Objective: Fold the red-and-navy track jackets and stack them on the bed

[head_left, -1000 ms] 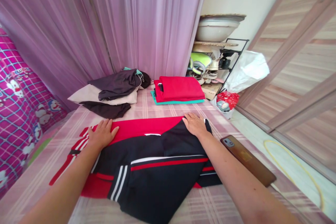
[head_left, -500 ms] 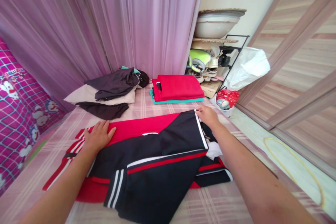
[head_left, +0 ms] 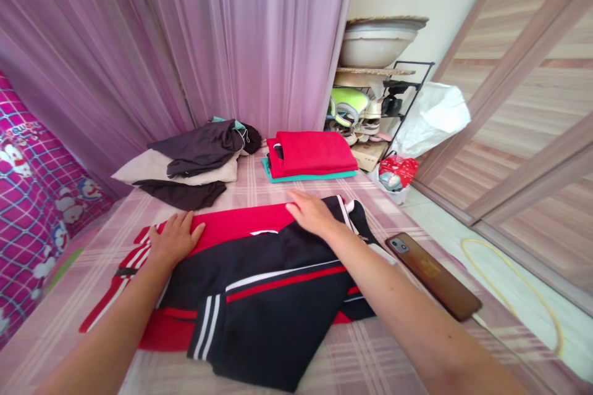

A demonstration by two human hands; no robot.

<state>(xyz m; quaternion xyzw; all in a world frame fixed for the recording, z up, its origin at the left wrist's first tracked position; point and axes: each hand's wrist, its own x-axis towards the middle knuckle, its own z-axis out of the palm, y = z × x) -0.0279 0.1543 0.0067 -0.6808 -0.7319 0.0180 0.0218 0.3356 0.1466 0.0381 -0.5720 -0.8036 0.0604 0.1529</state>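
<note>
A red and navy jacket (head_left: 227, 259) with white stripes lies spread on the bed, partly folded, one sleeve (head_left: 278, 321) laid across it toward me. My left hand (head_left: 175, 239) rests flat on its red part near the striped hem, fingers spread. My right hand (head_left: 309, 213) is over the far edge where red meets navy, fingers stretched out and gripping nothing; whether it presses on the cloth is hard to tell. My right forearm covers part of the white-trimmed collar end.
Folded red and teal clothes (head_left: 312, 157) are stacked beyond the jacket. Loose dark and beige clothes (head_left: 199, 160) lie at the back left. A phone (head_left: 433, 274) with a cable lies right of my forearm. A shoe rack (head_left: 393, 111) stands past the bed's far right corner.
My right hand has let go of the jacket's white-edged end and moved left over its far edge. The phone, hidden before by my arm, now shows. My left hand has stayed put.
</note>
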